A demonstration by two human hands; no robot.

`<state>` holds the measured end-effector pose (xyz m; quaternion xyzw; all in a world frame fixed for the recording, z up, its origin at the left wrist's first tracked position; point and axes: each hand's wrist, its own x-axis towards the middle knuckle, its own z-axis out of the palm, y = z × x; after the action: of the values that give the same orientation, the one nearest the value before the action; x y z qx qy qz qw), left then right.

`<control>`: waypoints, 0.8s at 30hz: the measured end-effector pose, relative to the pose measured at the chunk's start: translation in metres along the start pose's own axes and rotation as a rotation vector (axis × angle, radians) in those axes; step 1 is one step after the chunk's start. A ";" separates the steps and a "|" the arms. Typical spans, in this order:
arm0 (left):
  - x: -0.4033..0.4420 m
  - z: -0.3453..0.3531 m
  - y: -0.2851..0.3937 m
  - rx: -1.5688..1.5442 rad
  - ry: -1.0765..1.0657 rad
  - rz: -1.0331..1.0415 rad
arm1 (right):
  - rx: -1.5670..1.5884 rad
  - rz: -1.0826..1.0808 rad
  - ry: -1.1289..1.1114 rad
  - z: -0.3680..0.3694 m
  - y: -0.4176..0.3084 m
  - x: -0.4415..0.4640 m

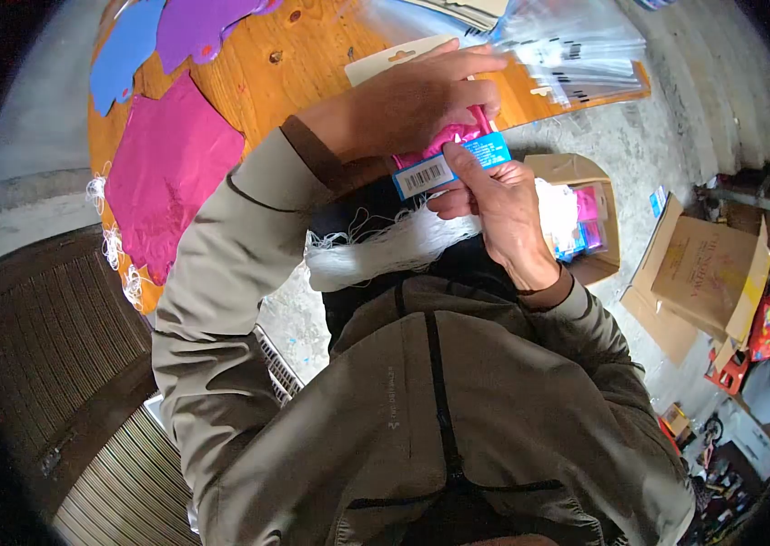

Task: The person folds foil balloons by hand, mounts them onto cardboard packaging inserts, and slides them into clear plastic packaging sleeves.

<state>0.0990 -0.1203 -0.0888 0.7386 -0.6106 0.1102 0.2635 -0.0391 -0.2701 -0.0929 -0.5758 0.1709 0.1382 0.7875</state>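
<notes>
A packet [423, 175] with a blue barcoded card and pink contents is held tilted between my hands, over the table's front edge. My right hand [505, 211] grips its lower edge, thumb pressed on the blue card. My left hand [426, 96] lies across its upper part, some fingers bent around it and the index finger stretched out. The left thumb is hidden. Behind that hand shows a white card [394, 60] with a hang hole; I cannot tell whether it belongs to the packet. A bundle of white string [394, 247] lies across my lap below.
On the wooden table [298, 55] lie magenta [171, 173], purple [189, 32] and blue [123, 55] pieces with strings at some edges. Clear plastic bags [576, 50] cover the right end. An open carton [605, 232] holds similar packets; another carton [699, 273] stands farther right.
</notes>
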 end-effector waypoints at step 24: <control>-0.073 -0.045 0.049 -0.626 0.288 -0.493 | -0.005 -0.189 0.152 0.017 0.014 -0.001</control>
<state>0.0422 -0.0405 -0.0742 0.7240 -0.3767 -0.0448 0.5761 -0.0434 -0.2495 -0.0994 -0.5999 0.1750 0.0197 0.7804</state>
